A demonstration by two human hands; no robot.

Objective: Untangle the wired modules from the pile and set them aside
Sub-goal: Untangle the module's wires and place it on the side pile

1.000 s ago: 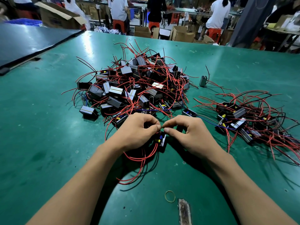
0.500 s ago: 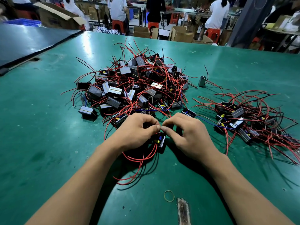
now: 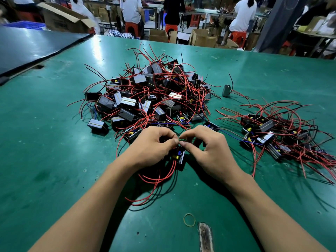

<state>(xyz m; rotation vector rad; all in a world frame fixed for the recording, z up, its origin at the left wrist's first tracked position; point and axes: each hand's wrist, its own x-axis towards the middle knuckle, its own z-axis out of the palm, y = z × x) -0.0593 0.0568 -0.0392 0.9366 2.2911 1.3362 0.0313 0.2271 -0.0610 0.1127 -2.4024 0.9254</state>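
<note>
The left hand (image 3: 151, 148) and the right hand (image 3: 209, 150) meet fingertip to fingertip; each grip is closed, thumb against forefinger, on one module (image 3: 179, 156), it seems on a thin wire at its top, though the pinched spot is too small to tell. This module is just in front of the pile (image 3: 151, 99), on the person's side, and its red wires (image 3: 156, 180) loop down toward the person. I judge the step as freeing one module's wires, before it is set aside. The next move probably needs a slow pull, away from the pile, so no neighbour module is dragged.

Counted: two hands, one module in the grip, one big pile with too many overlapped modules to count, one smaller heap (image 3: 272, 131) right of the pile, one single module (image 3: 226, 90) between them at the far side, and one rubber band (image 3: 189, 219) on the desk (image 3: 45, 160), well in front of the pile
</note>
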